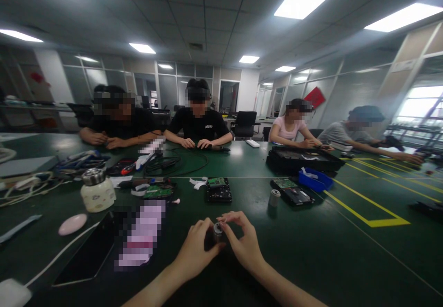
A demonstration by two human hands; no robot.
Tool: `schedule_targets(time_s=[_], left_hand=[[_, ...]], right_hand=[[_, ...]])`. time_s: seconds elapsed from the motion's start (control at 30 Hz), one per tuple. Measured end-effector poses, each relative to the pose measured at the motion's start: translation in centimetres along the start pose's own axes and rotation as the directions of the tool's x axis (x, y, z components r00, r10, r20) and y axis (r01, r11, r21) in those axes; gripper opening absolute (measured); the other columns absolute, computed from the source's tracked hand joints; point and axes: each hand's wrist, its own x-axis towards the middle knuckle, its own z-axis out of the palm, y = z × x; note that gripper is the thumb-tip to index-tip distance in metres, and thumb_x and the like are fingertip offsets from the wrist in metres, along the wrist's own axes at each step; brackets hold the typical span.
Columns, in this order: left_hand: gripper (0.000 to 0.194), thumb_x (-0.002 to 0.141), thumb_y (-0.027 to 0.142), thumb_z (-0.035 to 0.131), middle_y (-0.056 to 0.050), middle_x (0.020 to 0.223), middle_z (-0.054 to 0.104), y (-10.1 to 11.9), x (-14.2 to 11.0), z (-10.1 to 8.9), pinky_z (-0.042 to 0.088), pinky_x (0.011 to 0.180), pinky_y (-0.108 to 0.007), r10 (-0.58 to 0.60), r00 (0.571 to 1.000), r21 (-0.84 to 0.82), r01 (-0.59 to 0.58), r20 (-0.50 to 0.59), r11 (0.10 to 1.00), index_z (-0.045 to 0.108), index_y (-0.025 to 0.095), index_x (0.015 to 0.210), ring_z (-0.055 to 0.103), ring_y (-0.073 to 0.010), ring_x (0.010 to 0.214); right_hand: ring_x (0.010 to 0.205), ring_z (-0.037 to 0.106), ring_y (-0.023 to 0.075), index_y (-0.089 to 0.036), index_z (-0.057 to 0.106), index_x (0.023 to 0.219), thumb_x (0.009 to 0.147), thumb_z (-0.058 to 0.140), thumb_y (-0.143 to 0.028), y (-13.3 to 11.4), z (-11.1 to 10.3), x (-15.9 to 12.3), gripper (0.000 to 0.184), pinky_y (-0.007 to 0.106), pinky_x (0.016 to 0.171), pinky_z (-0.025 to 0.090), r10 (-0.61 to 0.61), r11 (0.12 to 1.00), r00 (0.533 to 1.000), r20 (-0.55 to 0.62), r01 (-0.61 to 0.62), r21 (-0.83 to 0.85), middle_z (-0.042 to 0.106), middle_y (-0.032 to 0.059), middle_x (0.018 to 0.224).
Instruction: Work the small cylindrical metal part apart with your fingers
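A small silver metal cylinder (218, 231) stands upright between my two hands, just above or on the green table. My left hand (198, 247) is curled round its left side, thumb and fingers gripping it. At its top rim the thumb and index finger of my right hand (244, 240) come together in a pinch; whatever lies between them is too small to make out. A second, similar metal cylinder (274, 198) stands farther off to the right. Beside it lies a black device with a green circuit board (289, 190).
Ahead lies another black device with a board (218, 189). On the left are a lidded cream jar (98, 191), a pink oval object (72, 224), a dark tablet (88, 251) and a cable. A blue bin (315, 180) and black tray (304, 159) stand right. Several people sit opposite.
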Motion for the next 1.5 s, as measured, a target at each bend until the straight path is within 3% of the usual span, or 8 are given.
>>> schedule_targets(time_s=[0.23, 0.47, 0.63, 0.77, 0.97, 1.17, 1.33, 1.5], left_hand=[[0.018, 0.076, 0.025, 0.065, -0.005, 0.097, 0.060, -0.1, 0.0, -0.1, 0.042, 0.080, -0.034, -0.004, 1.000, -0.003, 0.004, 0.009, 1.000, 0.052, 0.021, 0.088, 0.055, -0.0250, 0.091], [0.020, 0.077, 0.031, 0.067, -0.005, 0.095, 0.061, 0.3, -0.1, -0.3, 0.042, 0.079, -0.035, -0.017, 1.000, 0.002, 0.017, 0.014, 1.000, 0.053, 0.020, 0.087, 0.055, -0.0254, 0.090], [0.020, 0.077, 0.027, 0.065, -0.007, 0.098, 0.061, -0.1, 0.1, 0.1, 0.042, 0.082, -0.037, -0.021, 1.000, 0.007, 0.021, 0.012, 1.000, 0.053, 0.019, 0.091, 0.056, -0.0261, 0.093], [0.034, 0.076, 0.028, 0.066, -0.010, 0.107, 0.060, -0.5, 0.1, 0.3, 0.042, 0.087, -0.039, -0.032, 0.999, 0.011, 0.032, -0.003, 0.999, 0.052, 0.019, 0.105, 0.055, -0.0281, 0.100], [0.019, 0.075, 0.030, 0.067, -0.004, 0.094, 0.061, 0.2, 0.0, -0.1, 0.042, 0.078, -0.034, -0.025, 1.000, 0.017, 0.025, 0.001, 1.000, 0.053, 0.021, 0.085, 0.056, -0.0246, 0.089], [0.022, 0.076, 0.035, 0.067, -0.005, 0.096, 0.061, 0.6, -0.2, -0.5, 0.041, 0.078, -0.033, -0.037, 0.999, 0.005, 0.037, 0.016, 0.999, 0.053, 0.021, 0.086, 0.055, -0.0244, 0.089], [0.021, 0.078, 0.035, 0.066, -0.005, 0.096, 0.061, 0.5, -0.2, -0.4, 0.041, 0.079, -0.033, -0.036, 0.999, 0.002, 0.036, 0.023, 0.999, 0.053, 0.021, 0.087, 0.055, -0.0246, 0.090], [0.020, 0.077, 0.032, 0.066, -0.004, 0.095, 0.061, 0.3, -0.1, -0.2, 0.041, 0.080, -0.034, -0.037, 0.999, 0.005, 0.037, 0.023, 0.999, 0.052, 0.022, 0.086, 0.055, -0.0246, 0.090]], right_hand=[[0.090, 0.065, 0.0218, -0.022, 0.058, 0.083, 0.087, 0.061, -0.026, -0.1, 0.1, 0.0, 0.007, 0.036, 0.082, 0.051, 0.001, 1.000, 1.000, 0.014, -0.001, -0.011, 0.067, 0.0053, 0.088], [0.083, 0.063, 0.0197, -0.022, 0.051, 0.094, 0.092, 0.051, -0.027, 0.5, -0.9, -0.4, 0.005, 0.035, 0.079, 0.050, -0.028, 0.998, 0.996, -0.080, 0.023, -0.057, 0.062, 0.0043, 0.087], [0.099, 0.063, 0.0238, -0.022, 0.058, 0.106, 0.087, 0.059, -0.026, -0.2, -0.5, -0.3, 0.019, 0.040, 0.089, 0.048, -0.018, 0.997, 0.999, 0.037, 0.021, -0.078, 0.068, 0.0072, 0.101], [0.092, 0.066, 0.0252, -0.022, 0.063, 0.092, 0.083, 0.064, -0.029, -0.3, 0.4, -0.2, 0.011, 0.040, 0.082, 0.052, 0.021, 0.996, 0.999, 0.024, -0.019, -0.092, 0.068, 0.0073, 0.093], [0.091, 0.068, 0.0239, -0.022, 0.060, 0.089, 0.087, 0.059, -0.037, 1.1, -1.3, 1.5, 0.016, 0.040, 0.085, 0.052, 0.092, 0.988, 0.994, -0.057, -0.098, -0.118, 0.071, 0.0079, 0.093], [0.080, 0.071, 0.0260, -0.022, 0.063, 0.076, 0.077, 0.066, -0.031, 3.4, -4.0, 1.7, 0.009, 0.040, 0.078, 0.054, 0.195, 0.958, 0.980, 0.025, -0.185, -0.217, 0.072, 0.0049, 0.081], [0.086, 0.070, 0.0245, -0.022, 0.065, 0.081, 0.072, 0.068, -0.022, 4.1, -4.1, 1.1, 0.009, 0.040, 0.083, 0.052, 0.225, 0.949, 0.974, 0.033, -0.211, -0.236, 0.072, 0.0043, 0.090], [0.082, 0.070, 0.0270, -0.022, 0.064, 0.071, 0.076, 0.066, -0.026, 3.4, -3.7, 1.5, 0.007, 0.042, 0.079, 0.053, 0.212, 0.957, 0.977, 0.005, -0.207, -0.204, 0.072, 0.0045, 0.079]])
